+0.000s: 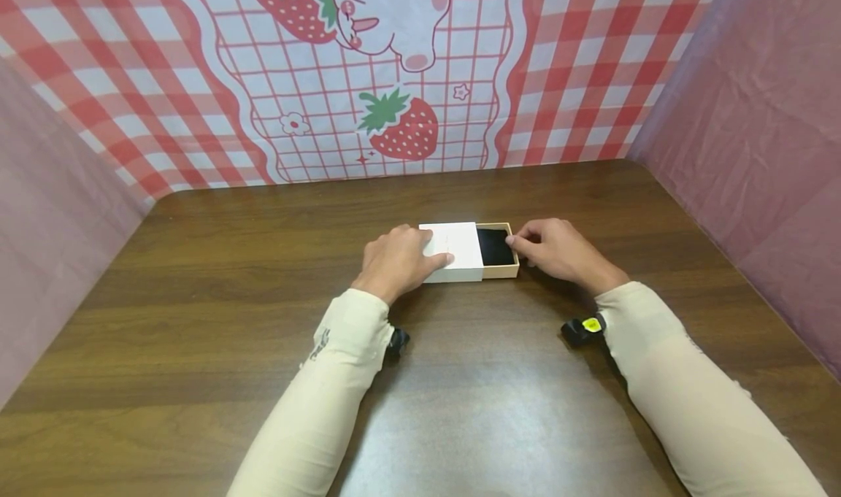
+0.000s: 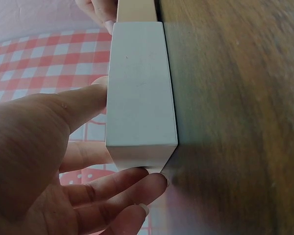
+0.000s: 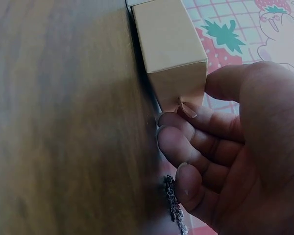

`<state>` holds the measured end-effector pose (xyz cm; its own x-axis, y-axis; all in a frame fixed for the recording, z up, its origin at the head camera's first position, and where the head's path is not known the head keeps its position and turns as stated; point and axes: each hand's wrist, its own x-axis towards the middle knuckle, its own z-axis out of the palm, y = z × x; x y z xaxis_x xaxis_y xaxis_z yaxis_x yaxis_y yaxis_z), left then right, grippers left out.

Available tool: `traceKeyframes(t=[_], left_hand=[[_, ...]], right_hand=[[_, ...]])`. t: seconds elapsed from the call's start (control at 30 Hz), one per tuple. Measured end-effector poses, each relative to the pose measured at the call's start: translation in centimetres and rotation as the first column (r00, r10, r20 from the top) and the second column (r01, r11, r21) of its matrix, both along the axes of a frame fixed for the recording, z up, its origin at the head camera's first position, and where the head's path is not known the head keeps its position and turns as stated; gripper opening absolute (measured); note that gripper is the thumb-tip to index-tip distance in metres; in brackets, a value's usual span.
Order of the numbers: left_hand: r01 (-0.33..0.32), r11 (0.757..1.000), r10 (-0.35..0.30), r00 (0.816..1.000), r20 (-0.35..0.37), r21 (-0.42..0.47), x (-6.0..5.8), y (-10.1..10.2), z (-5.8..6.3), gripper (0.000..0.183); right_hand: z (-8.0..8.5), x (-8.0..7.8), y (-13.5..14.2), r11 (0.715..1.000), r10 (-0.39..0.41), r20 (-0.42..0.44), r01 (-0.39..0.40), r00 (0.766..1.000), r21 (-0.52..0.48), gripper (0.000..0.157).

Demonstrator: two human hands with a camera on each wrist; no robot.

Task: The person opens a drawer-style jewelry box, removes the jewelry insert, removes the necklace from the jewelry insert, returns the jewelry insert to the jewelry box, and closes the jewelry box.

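Note:
A sliding gift box lies on the table, its white sleeve (image 1: 460,245) at left and its tan inner tray (image 1: 502,271) partly out at right. Black soft-looking material (image 1: 495,247) shows inside the tray. My left hand (image 1: 397,260) holds the sleeve, thumb and a finger on its top; in the left wrist view other fingers (image 2: 122,196) curl at its end. My right hand (image 1: 555,245) grips the tray's outer end. Seen from the right wrist, the thumb (image 3: 228,82) is at its upper edge and a fingertip (image 3: 188,110) touches a small tan tab (image 3: 180,102).
The brown wooden table (image 1: 217,322) surrounds the box. Behind it hangs a red-and-white checked cloth (image 1: 578,66) with strawberries, and pink cloth (image 1: 762,139) stands at the sides. A dark chain-like thing (image 3: 172,198) shows beside my right fingers in the right wrist view.

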<state>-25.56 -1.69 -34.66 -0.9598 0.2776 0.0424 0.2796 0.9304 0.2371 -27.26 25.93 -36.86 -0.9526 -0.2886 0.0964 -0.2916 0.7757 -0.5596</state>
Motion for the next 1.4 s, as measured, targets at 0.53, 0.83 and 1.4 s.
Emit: traceKeyframes(t=[0.53, 0.83, 1.4], left_hand=[[-0.002, 1.000, 0.002, 1.000, 0.009, 0.006, 0.05, -0.05, -0.03, 0.064], [-0.005, 1.000, 0.005, 1.000, 0.012, 0.004, 0.00, -0.04, -0.04, 0.064], [-0.003, 1.000, 0.003, 1.000, 0.015, -0.001, -0.04, -0.03, -0.04, 0.065]], right_hand=[[-0.12, 0.02, -0.22, 0.999, 0.035, 0.011, -0.035, 0.999, 0.002, 0.029], [-0.23, -0.09, -0.23, 0.999, 0.049, 0.004, -0.049, 0.999, -0.002, 0.029], [-0.17, -0.02, -0.35, 0.999, 0.049, 0.021, -0.050, 0.999, 0.012, 0.026]])
